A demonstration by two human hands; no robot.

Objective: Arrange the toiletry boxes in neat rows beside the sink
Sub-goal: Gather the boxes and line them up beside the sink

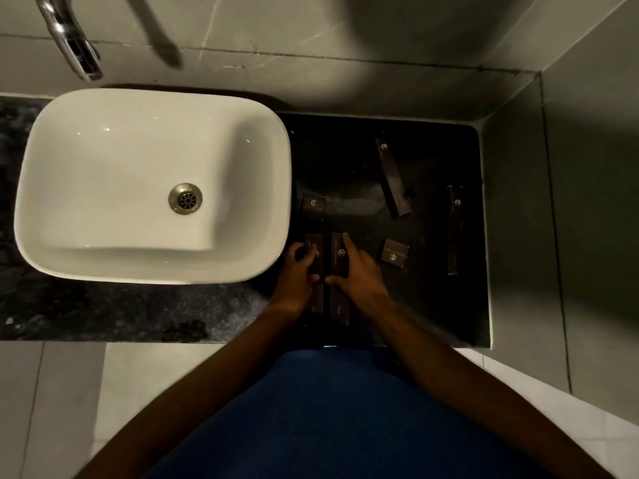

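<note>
Dim bathroom, grey tiled walls (587, 167), dark stone counter (103, 312), pale floor tiles (69, 392)

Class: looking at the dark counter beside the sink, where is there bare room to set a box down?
Bare patches: behind the small box up to the wall, left of the tilted long box; and between that and the right-edge box. The front by both hands is crowded.

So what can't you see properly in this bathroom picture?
All in the head view:
- Long dark box by the white sink: the left hand covers its middle.
- Long dark box next to it: the right hand covers part of it.
- Box lettering: too small and dim to read.
- Chrome tap: cut off by the top edge.
- Dark stone counter: front edge hidden behind the arms.
</note>
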